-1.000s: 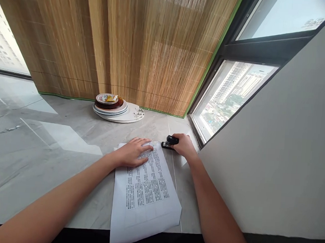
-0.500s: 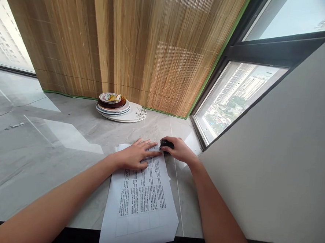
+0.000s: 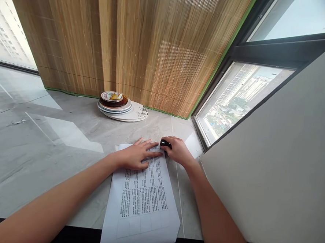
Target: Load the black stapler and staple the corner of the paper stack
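The left forearm comes in from about seven o'clock and runs toward two, ending in the left hand (image 3: 135, 157), palm down and laid flat, fingers spread and reaching between one and three o'clock, the thumb set apart on the near side. It is unclenched, resting on the printed sheets (image 3: 142, 223) without gripping anything visible. The right forearm slants up toward eleven o'clock, and the right hand (image 3: 178, 151) is curled from above around a black stapler (image 3: 166, 143), grasping it.

The stapler's visible end points toward nine o'clock, its long axis lying across that of the sheets; the rest is hidden under the hand, and whether its jaws are pressed together cannot be made out. The sheets run lengthwise from six to twelve o'clock, their near end hanging over the edge of the grey counter (image 3: 51, 173).

The stapler sits at the sheets' one o'clock corner, just past the left fingertips at their two o'clock. The sheets lie beneath the left hand, and stretch away toward seven o'clock from the right
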Demonstrator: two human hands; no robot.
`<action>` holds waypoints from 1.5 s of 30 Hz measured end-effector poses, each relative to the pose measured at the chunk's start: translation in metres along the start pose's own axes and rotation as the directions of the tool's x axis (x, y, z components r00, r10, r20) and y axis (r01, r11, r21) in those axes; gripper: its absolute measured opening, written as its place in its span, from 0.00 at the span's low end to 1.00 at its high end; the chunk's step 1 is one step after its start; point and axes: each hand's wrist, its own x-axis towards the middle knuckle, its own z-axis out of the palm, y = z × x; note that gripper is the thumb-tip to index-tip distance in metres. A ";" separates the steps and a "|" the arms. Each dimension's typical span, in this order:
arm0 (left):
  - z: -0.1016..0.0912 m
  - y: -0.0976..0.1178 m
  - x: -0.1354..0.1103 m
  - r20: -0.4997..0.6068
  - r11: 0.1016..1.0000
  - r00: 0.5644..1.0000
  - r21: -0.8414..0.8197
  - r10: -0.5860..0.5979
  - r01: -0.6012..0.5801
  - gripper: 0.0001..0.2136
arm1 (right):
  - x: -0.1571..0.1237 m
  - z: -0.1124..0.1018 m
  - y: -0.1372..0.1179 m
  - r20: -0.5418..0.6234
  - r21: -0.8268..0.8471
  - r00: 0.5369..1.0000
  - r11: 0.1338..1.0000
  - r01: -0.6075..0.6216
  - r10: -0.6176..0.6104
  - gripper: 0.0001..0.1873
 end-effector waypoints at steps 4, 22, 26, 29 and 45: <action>0.000 0.000 0.000 -0.008 1.000 1.000 -0.005 0.008 -0.008 0.38 | 0.000 0.001 0.000 0.002 -0.002 1.000 1.000 0.008 -0.008 0.07; -0.001 -0.001 0.000 0.003 1.000 1.000 -0.015 0.023 -0.023 0.36 | 0.000 0.001 -0.002 0.014 -0.059 1.000 0.998 0.003 -0.002 0.08; 0.000 -0.001 -0.001 -0.003 0.999 1.000 -0.030 0.026 -0.026 0.37 | 0.000 0.001 -0.002 0.015 -0.061 1.000 0.998 0.007 -0.006 0.09; 0.001 -0.002 -0.001 -0.016 0.999 1.000 -0.044 0.026 -0.026 0.37 | 0.000 0.001 -0.002 0.019 -0.078 1.000 0.997 0.009 -0.008 0.09; -0.001 -0.001 0.000 0.015 0.999 1.000 -0.031 0.010 -0.009 0.37 | 0.003 0.005 -0.022 0.042 -0.213 0.997 0.976 -0.050 0.061 0.05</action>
